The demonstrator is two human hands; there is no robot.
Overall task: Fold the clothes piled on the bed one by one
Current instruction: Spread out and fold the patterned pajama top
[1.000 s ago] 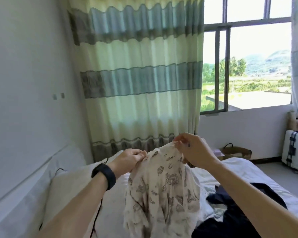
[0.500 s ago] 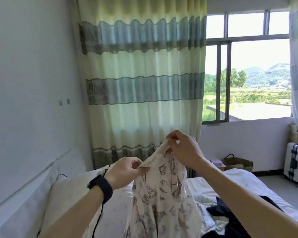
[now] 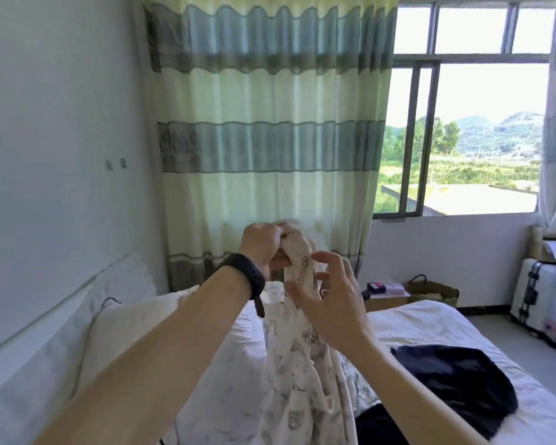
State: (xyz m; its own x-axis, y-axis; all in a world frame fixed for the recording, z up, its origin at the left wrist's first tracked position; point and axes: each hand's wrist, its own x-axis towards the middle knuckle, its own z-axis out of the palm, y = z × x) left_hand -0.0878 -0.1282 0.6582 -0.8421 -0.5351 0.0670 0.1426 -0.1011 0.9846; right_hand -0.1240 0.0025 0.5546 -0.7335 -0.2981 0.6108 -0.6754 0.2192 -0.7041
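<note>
A: Starting from the far left?

B: Pale wall with two small plates fixed on it. Below, a white pillow propped at the head of the bed.

A: And the left grip?

B: Raised in front of the striped curtain, with a black wristband on the wrist. Fingers curled tight round the bunched top of the printed garment, so firmly closed on the cloth.

A: Whereabouts of that garment, exactly?

B: Up in the air, between the two forearms and above the bed. Hangs in a narrow twist from the left grip down past the bottom edge of the view. Pale fabric, scattered with small grey-brown figures.

A: Right grip?

B: Just beside the hanging cloth, a little lower than the left one. Fingers spread and loosely bent, thumb well apart from them, closed on nothing. Contact with the fabric: impossible to tell.

A: Further right?

B: Dark garment lying crumpled on the white sheet, just right of the hanging cloth. Beyond the bed, a low box with small packets on top, then a woven basket on the floor under the window. At the far right, a white suitcase standing upright against the wall.
</note>
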